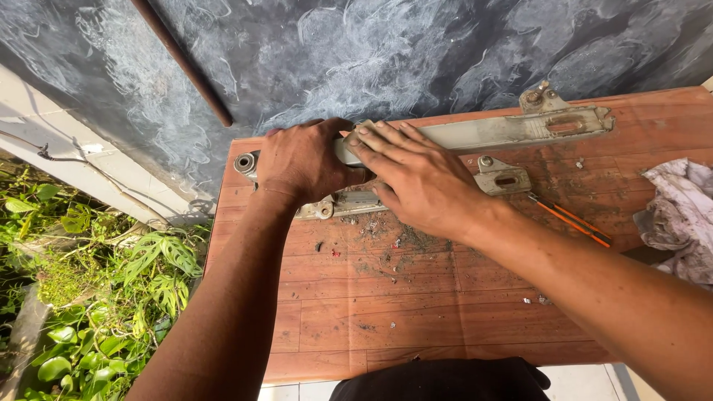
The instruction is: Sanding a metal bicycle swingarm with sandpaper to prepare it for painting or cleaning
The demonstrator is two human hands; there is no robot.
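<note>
Long grey metal bracket (512, 130) lying across the far part of the reddish wood-grain table (386, 312), running from a round bushing eye at the left end to a slotted mounting plate at the right end. Left hand (304, 165) curled down over the bracket close to the bushing end, fingers wrapped over the top edge, clamped on the metal. Right hand (416, 174) just beside it, touching it at the thumb side, laid flat with fingers together and pressed along the bracket's upper face; palm hiding the middle stretch, so grip underneath hard to tell, perhaps only pressing rather than clasping. Most of the bracket stretching away to the right of both hands, bare and dusty. Second, shorter bracket piece (503, 178) with a slot and a bolt head just below the long one, near the right wrist. Orange-handled tool (572, 221) lying slantwise on the table beyond the right forearm, apart from both hands. Crumpled dirty rag (679, 215) at the right edge. Grit and small flakes (386, 241) scattered on the table under the hands. Green plants (96, 297) down at the left, beyond the table's edge.
</note>
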